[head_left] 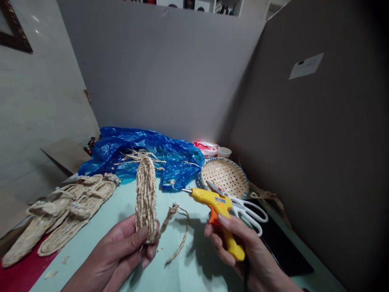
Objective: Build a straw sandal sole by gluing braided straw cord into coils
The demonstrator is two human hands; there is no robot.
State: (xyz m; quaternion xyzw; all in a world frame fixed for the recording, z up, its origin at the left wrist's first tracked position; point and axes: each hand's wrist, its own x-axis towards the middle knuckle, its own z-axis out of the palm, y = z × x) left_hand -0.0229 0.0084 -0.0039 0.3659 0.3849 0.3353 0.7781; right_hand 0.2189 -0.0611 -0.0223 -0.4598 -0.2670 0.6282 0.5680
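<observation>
My left hand grips a woven straw sole by its lower end, thumb across the near face, the long piece held upright. From beside that hand a braided straw cord trails in a loop to the right. In my right hand is a yellow glue gun with an orange trigger, its metal nozzle pointing left toward the sole but apart from it. White-handled scissors lie just behind the glue gun, partly hidden by it.
Several finished straw sandals lie at the left. A crumpled blue plastic bag with loose straw sits at the back, near a woven basket and a small white bowl. A black flat object lies at the right. Grey panels enclose the table.
</observation>
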